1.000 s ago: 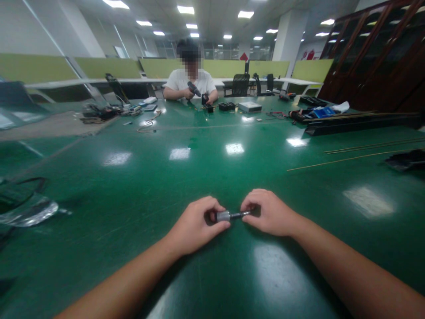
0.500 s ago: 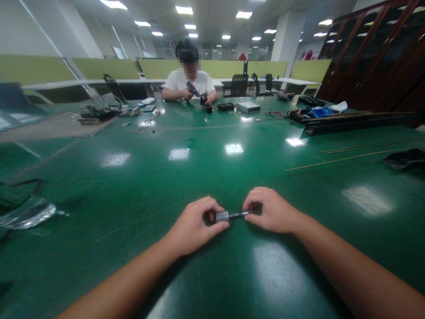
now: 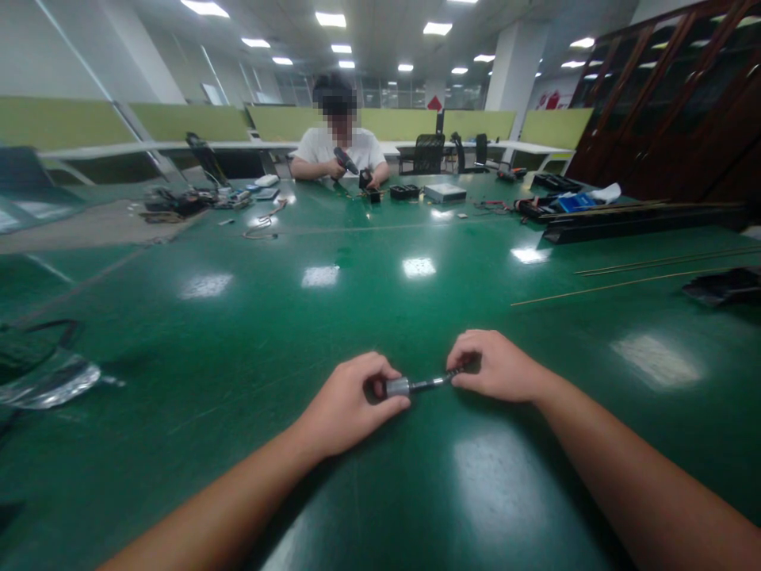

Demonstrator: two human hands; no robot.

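My left hand (image 3: pixel 350 400) is closed around a small silver cylinder (image 3: pixel 398 387), its end showing past thumb and forefinger. A thin dark rod (image 3: pixel 431 383) runs from that cylinder to the right. My right hand (image 3: pixel 498 367) pinches the rod's far end with its fingertips. Both hands rest low over the green table (image 3: pixel 380 301), near its front edge. What lies inside my left fist is hidden.
A person in a white shirt (image 3: pixel 340 147) sits at the far side with a dark power tool (image 3: pixel 346 160). Small black boxes (image 3: pixel 404 190), a grey box (image 3: pixel 445 191), cables (image 3: pixel 261 226), long black rails (image 3: pixel 642 218), thin rods (image 3: pixel 630 281) and a clear bag (image 3: pixel 47 373) lie around.
My right hand has slid a little to the right and away along the rod, so more of the rod shows. My left hand has stayed put.
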